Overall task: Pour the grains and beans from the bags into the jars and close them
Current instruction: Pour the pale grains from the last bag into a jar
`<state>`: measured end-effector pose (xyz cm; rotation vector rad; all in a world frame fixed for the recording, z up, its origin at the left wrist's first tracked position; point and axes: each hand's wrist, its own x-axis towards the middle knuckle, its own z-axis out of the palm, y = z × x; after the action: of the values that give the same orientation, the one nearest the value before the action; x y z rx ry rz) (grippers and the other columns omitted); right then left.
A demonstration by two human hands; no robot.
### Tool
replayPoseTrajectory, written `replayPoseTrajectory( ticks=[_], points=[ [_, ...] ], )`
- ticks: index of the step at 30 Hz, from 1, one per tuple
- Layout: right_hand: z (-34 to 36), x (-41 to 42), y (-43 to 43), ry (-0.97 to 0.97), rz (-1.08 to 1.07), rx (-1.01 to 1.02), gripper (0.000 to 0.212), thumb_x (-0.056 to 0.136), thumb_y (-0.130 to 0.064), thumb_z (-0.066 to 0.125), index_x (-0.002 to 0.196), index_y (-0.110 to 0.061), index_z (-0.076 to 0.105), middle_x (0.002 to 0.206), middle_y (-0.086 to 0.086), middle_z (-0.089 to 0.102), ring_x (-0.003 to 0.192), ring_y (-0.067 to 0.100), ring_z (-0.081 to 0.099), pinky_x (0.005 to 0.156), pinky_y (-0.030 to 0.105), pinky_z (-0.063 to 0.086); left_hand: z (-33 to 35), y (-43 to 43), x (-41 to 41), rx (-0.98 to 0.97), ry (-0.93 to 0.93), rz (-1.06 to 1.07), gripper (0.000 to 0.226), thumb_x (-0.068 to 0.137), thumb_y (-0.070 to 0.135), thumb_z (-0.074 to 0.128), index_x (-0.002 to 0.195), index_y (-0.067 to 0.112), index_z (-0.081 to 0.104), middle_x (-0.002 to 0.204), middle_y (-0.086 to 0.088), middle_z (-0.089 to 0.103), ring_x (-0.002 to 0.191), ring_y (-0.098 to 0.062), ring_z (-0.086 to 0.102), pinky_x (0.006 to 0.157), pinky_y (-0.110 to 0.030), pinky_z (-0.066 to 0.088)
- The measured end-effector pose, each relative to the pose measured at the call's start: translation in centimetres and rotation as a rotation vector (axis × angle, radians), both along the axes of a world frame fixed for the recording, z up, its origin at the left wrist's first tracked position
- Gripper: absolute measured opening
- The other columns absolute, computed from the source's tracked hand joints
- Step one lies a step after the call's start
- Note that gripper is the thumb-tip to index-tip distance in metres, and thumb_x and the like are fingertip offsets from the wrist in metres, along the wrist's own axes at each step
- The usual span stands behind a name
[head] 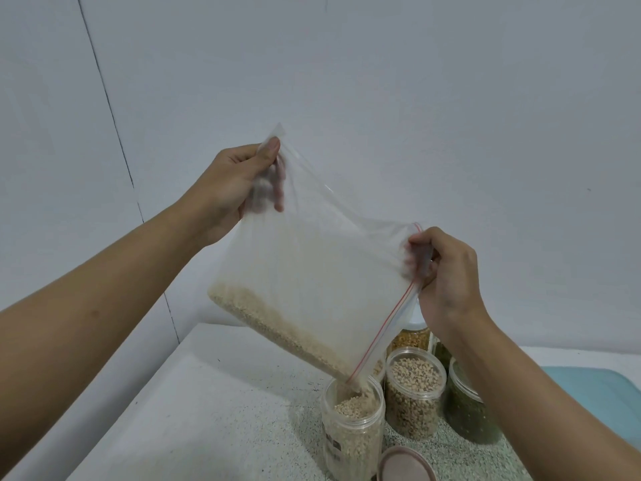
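A: Why is the clear plastic zip bag with the red seal line [312, 258] held so tilted?

B: The left hand [229, 189] pinches its closed corner high and the right hand [447, 276] pinches the open edge, so the pale grains [277, 328] slide to the lowest corner.

A: Where do they fall?

B: Into the open clear plastic jar [350, 435] near the front edge of the speckled worktop [242, 428]. I judge it nearly full. Its round brownish lid [404, 463] lies just beside, for closing.
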<state>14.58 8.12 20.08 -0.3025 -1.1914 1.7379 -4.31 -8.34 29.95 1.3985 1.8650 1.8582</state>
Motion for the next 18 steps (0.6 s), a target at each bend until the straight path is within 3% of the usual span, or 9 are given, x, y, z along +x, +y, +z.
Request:
replayPoseTrajectory(
  ticks=[18],
  points=[
    [-0.5, -1.1, -0.1, 0.012, 0.011, -0.008, 0.024, 0.087, 0.0, 0.055, 0.065, -0.005, 0.058, 0.058, 0.006, 0.054, 0.052, 0.017, 0.046, 0.052, 0.028, 0.034, 0.3, -0.5, -0.3, -0.008, 0.021, 0.02, 0.041, 0.104, 0.042, 0.052, 0.095, 0.004, 0.064, 0.082, -0.017, 0.06, 0.061, -0.027, 0.06, 0.08, -0.047, 0.035]
  ],
)
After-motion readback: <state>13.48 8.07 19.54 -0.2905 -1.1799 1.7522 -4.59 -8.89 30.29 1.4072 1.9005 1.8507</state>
